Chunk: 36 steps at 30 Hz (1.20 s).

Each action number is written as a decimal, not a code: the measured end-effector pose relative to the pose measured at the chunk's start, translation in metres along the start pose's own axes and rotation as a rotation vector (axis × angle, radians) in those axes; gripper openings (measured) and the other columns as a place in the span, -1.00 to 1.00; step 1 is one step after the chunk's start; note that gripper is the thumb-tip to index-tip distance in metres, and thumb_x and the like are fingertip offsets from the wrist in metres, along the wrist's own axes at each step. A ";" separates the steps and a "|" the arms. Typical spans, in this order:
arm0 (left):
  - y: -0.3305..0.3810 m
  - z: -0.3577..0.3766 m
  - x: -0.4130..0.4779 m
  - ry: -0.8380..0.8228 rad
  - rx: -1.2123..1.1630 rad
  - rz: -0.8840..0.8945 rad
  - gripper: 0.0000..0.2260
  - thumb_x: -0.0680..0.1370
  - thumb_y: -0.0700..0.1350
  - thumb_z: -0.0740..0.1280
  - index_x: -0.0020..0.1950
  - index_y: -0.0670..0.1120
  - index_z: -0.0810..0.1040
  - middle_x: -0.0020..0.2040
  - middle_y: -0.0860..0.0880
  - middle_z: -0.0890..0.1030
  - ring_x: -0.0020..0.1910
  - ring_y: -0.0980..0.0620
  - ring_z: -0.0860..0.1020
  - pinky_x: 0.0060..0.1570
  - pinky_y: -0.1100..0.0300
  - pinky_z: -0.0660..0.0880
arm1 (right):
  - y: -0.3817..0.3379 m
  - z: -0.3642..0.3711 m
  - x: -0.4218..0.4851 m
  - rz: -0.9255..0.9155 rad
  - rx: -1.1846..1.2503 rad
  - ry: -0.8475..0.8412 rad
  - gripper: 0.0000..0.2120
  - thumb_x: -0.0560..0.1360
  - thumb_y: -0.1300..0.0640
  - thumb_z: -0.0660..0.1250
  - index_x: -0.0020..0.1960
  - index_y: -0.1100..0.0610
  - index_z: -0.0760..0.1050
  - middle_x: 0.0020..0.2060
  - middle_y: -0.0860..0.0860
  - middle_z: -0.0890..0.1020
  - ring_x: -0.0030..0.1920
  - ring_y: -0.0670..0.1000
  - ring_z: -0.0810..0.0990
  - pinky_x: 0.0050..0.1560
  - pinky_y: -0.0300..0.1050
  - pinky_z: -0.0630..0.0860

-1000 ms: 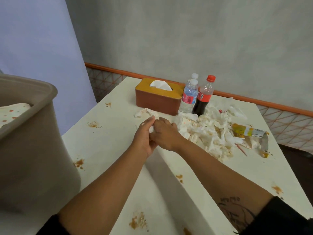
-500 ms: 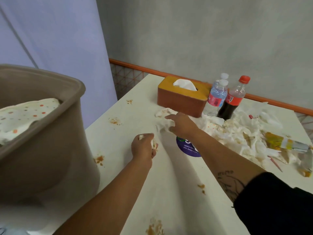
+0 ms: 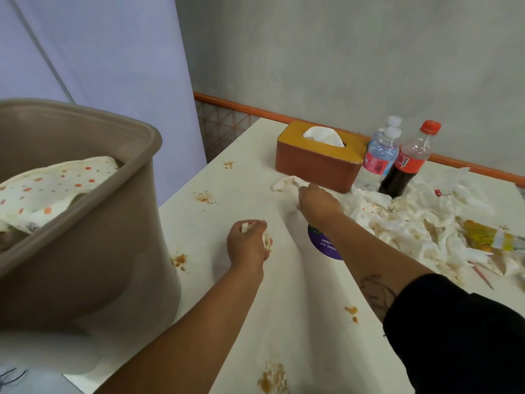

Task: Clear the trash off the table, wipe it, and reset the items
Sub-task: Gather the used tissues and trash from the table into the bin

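Plainly, the left hand (image 3: pixel 250 245) is the nearer of the two to the bin (image 3: pixel 99 251), and the coming move turns on that. Its fingers are curled tight round a wad of tissue (image 3: pixel 267 242), bits of which poke out above and to the right of the knuckles. The bin stands to the left of those fingers, off the table's (image 3: pixel 284 308) edge, with its rim higher than the fist, so I judge the wad must travel left and upward to clear the rim before it is let go (a flat sideways swing would likely meet the wall).

The right hand (image 3: pixel 318 206) reaches further out, its fingers bent down onto a crumpled tissue (image 3: pixel 285 183) and seemingly pinching its near edge. The rest of that tissue spreads away to the left of and beyond the fingertips, just short of the tissue box (image 3: pixel 315 163). To the right of this hand, past the wrist, lies the main pile of soiled tissues (image 3: pixel 397 223), untouched. That hand is well apart from the bin, so whatever it gathers would have to cross in front of the left hand to reach it. Clearing is at an early stage.
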State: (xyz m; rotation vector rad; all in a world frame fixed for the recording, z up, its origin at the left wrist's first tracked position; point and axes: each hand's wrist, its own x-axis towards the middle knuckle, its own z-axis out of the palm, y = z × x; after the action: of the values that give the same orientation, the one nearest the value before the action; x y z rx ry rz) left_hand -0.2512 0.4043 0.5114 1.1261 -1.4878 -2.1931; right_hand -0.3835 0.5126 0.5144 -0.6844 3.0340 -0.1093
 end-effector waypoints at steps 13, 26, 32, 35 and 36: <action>-0.001 -0.008 -0.014 -0.070 0.023 0.037 -0.89 0.48 -0.22 0.37 -0.22 -0.05 0.53 -0.18 -0.12 0.55 -0.28 -0.05 0.50 -0.58 0.33 0.36 | -0.012 -0.014 0.059 -0.050 0.011 -0.128 -0.55 0.56 0.29 0.15 0.43 0.08 0.31 0.33 0.09 0.38 0.29 0.17 0.42 0.30 0.09 0.41; -0.003 -0.007 -0.011 -0.022 0.057 -0.003 -0.90 0.48 -0.17 0.39 -0.20 -0.02 0.54 -0.05 -0.14 0.57 -0.12 -0.12 0.52 -0.55 0.29 0.38 | -0.001 0.024 0.041 0.021 0.058 -0.028 -0.73 0.61 0.09 0.10 0.25 0.20 0.33 0.19 0.21 0.36 0.17 0.20 0.40 0.01 0.03 0.41; 0.004 0.006 -0.022 0.004 0.016 -0.039 -0.92 0.49 -0.16 0.39 -0.03 -0.06 0.57 0.06 -0.16 0.57 0.03 -0.16 0.55 -0.52 0.27 0.44 | 0.000 0.000 0.022 0.116 0.515 0.133 -0.84 0.43 0.36 0.27 -0.17 0.14 0.37 -0.09 0.11 0.48 -0.09 0.07 0.44 -0.17 -0.16 0.34; 0.013 0.014 -0.031 -0.025 -0.073 -0.086 -0.92 0.51 -0.20 0.36 -0.01 -0.10 0.55 0.00 -0.17 0.56 -0.05 -0.13 0.55 -0.49 0.22 0.49 | -0.007 -0.029 0.005 0.193 0.914 0.205 -0.79 0.43 0.36 0.33 0.04 0.19 0.50 -0.06 0.04 0.50 -0.12 0.03 0.48 -0.30 -0.25 0.43; 0.018 0.016 -0.037 -0.054 -0.111 -0.096 -0.97 0.53 -0.22 0.33 -0.07 -0.10 0.54 -0.09 -0.15 0.55 -0.15 -0.10 0.54 -0.43 0.18 0.52 | -0.012 -0.038 -0.003 0.218 1.063 0.204 -0.76 0.43 0.37 0.32 0.07 0.18 0.50 -0.06 0.05 0.51 -0.19 0.02 0.50 -0.43 -0.31 0.42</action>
State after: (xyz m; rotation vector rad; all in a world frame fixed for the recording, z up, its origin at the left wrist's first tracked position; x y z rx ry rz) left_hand -0.2418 0.4295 0.5467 1.1329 -1.3397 -2.3562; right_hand -0.3772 0.5057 0.5534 -0.2326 2.5740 -1.6684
